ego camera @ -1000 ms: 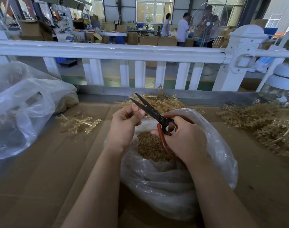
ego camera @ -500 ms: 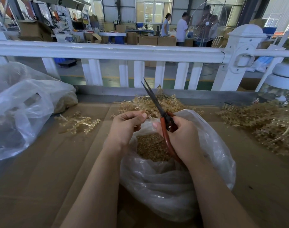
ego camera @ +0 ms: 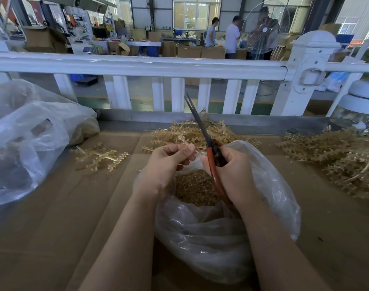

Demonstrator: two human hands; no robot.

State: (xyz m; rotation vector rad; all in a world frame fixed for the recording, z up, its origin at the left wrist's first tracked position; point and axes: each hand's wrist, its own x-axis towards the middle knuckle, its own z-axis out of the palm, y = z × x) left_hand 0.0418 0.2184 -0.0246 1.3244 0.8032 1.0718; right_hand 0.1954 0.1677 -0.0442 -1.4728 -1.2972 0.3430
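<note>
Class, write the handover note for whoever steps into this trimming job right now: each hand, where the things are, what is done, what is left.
Right hand grips the red-handled scissors, blades nearly closed, pointing up and away.
Left hand: fingers curled, thumb at fingertips; whether it pinches a piece is unclear.
Both are over the open clear bag.
Done: cut pieces heaped inside the bag.
Left: the sprig pile behind the bag, the larger pile at right, and a single sprig at left.
</note>
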